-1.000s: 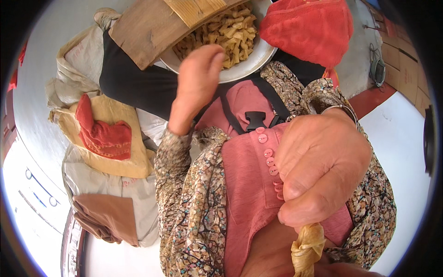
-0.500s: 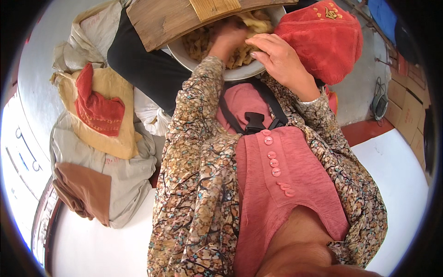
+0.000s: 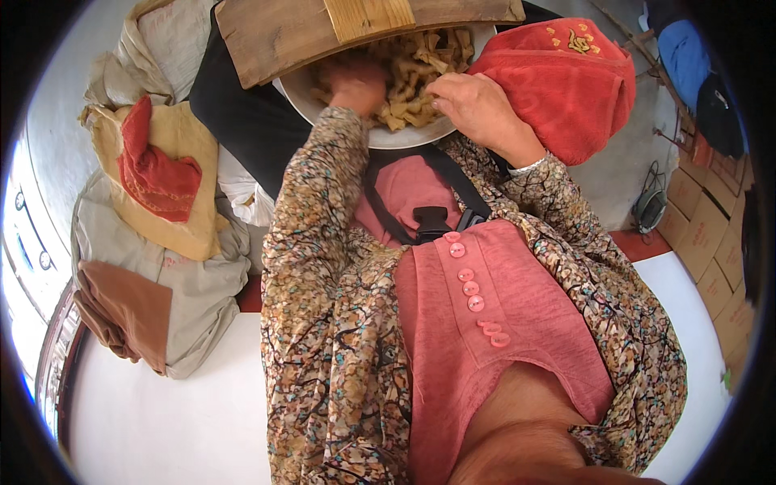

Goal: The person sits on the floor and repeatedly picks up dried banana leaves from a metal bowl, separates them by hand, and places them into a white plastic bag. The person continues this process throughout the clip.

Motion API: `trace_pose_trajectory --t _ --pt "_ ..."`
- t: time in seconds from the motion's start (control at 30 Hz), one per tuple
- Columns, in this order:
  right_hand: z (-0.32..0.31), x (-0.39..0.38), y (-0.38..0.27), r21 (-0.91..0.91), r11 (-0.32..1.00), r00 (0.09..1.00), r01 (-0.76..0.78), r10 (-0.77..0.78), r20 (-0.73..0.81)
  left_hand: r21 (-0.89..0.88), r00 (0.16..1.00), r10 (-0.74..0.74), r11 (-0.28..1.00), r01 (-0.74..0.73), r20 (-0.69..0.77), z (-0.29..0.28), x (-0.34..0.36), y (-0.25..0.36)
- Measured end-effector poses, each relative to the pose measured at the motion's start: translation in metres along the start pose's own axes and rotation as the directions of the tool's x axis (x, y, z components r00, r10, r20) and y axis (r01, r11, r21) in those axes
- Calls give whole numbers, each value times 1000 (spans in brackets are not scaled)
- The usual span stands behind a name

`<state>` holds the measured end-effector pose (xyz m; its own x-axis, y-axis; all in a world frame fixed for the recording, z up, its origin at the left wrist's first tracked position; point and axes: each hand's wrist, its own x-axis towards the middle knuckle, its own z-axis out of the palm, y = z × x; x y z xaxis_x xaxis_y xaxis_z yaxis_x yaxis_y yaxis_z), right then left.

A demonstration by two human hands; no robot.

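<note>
The left hand (image 3: 356, 87), blurred, reaches among the tan pieces (image 3: 414, 87) in the bowl (image 3: 396, 141) partly covered by the board (image 3: 279, 40), the right hand's (image 3: 480, 113) fingertips are beside them, and whether either grip is closed I cannot tell.

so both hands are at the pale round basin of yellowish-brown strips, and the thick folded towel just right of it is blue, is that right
Not quite: the thick folded towel is red, as the head view shows. It does lie just right of the pale round basin of yellowish-brown strips, and the left hand and right hand are both at it.
</note>
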<state>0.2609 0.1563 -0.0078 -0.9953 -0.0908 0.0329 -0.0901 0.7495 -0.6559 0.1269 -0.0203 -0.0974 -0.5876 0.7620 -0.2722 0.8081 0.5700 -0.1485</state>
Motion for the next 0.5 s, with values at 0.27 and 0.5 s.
trace_pose_trajectory --t 0.27,0.5 --pt "10 14 -11 -145 987 909 -73 126 398 -294 972 -98 955 32 -213 -72 -61 5" --pt "62 12 29 -111 991 800 -76 127 587 -800 543 -766 541 259 -342 -62 -213 -23"
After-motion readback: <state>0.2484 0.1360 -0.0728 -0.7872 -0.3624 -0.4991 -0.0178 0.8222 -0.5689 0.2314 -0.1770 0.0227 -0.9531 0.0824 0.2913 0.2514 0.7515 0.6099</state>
